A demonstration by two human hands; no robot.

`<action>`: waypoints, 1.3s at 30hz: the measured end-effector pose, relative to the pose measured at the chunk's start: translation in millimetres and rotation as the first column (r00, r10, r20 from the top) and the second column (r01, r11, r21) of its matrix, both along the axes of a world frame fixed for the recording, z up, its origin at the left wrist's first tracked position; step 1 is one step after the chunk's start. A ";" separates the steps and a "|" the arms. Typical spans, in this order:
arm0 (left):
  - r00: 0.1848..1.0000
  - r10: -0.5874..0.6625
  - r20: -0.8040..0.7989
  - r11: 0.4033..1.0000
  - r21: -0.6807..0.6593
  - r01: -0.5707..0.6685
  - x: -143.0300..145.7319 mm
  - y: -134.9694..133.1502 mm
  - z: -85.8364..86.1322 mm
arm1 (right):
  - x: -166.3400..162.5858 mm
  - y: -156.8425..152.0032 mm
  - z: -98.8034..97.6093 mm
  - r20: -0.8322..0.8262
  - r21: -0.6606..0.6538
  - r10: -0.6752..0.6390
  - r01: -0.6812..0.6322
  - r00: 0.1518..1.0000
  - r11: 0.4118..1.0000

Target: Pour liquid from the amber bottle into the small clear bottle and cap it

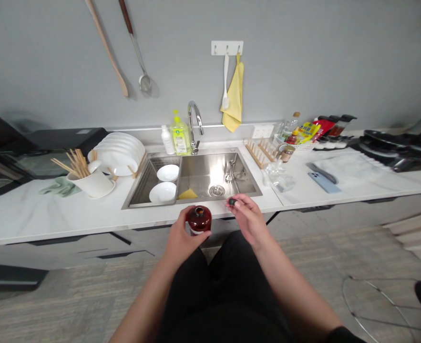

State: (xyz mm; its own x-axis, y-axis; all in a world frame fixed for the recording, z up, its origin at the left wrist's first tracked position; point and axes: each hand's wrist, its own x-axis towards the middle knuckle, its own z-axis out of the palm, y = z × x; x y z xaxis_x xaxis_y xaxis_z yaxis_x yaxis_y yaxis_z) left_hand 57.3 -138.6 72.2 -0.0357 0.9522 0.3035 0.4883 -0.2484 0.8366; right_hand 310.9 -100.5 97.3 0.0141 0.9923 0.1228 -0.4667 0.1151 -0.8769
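My left hand (181, 238) is wrapped round a dark red-brown bottle (199, 218), held upright with its mouth uncovered, just in front of the counter edge. My right hand (248, 216) pinches a small dark cap (232, 202) between thumb and fingertips, a little to the right of the bottle and apart from it. Both hands hover before the steel sink (210, 174).
The sink holds two white bowls (163, 192) and a yellow sponge (188, 194). Faucet (195, 121) and soap bottle (180, 136) stand behind. Left: stacked plates (117, 151), a chopstick cup (92, 183), a green cloth (60, 186). Right: a wooden rack (262, 152), a phone (323, 182), condiments (303, 133).
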 end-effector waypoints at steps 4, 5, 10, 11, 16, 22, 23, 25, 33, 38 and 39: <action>0.988 -0.156 -0.015 0.987 -0.030 0.155 17.6 -18.7 22.7 | -18.4 -18.5 22.7 0.110 0.138 0.073 -0.088 0.991 0.986; 0.983 -0.181 -0.023 0.983 -0.036 0.180 18.4 -22.0 26.7 | -20.5 -21.8 26.0 0.145 0.158 0.105 -0.128 0.984 0.979; 0.977 -0.211 -0.035 0.978 -0.012 0.210 15.6 -33.1 35.6 | -22.9 -32.1 28.0 0.264 0.190 0.246 -0.300 0.933 0.935; 0.977 -0.211 -0.037 0.978 -0.007 0.211 14.9 -34.6 36.3 | -22.5 -33.4 27.0 0.284 0.195 0.252 -0.313 0.925 0.929; 0.971 -0.237 -0.019 0.971 -0.012 0.237 12.3 -40.5 41.3 | -17.5 -35.9 26.0 0.373 0.233 0.257 -0.358 0.892 0.904; 0.952 -0.301 0.043 0.953 -0.019 0.303 20.0 -46.9 44.7 | -17.7 -35.2 29.0 0.347 0.277 0.208 -0.312 0.915 0.909; 0.953 -0.298 0.049 0.954 -0.026 0.299 22.3 -47.4 44.3 | -18.5 -35.9 30.4 0.368 0.299 0.180 -0.300 0.912 0.906; 0.958 -0.280 0.061 0.959 -0.028 0.282 25.7 -47.1 42.4 | -18.8 -39.3 34.5 0.435 0.359 0.127 -0.300 0.892 0.884; 0.973 -0.222 0.062 0.975 0.029 0.220 22.3 -41.9 35.8 | -5.7 -57.5 32.8 0.351 0.300 0.177 -0.289 0.920 0.909; 0.965 -0.259 0.051 0.966 -0.008 0.260 31.5 -42.4 36.7 | -12.3 -48.1 31.3 0.362 0.253 0.218 -0.321 0.906 0.913; 0.966 -0.255 0.035 0.967 -0.014 0.255 33.2 -42.3 36.4 | -14.7 -46.9 31.8 0.401 0.267 0.197 -0.320 0.895 0.909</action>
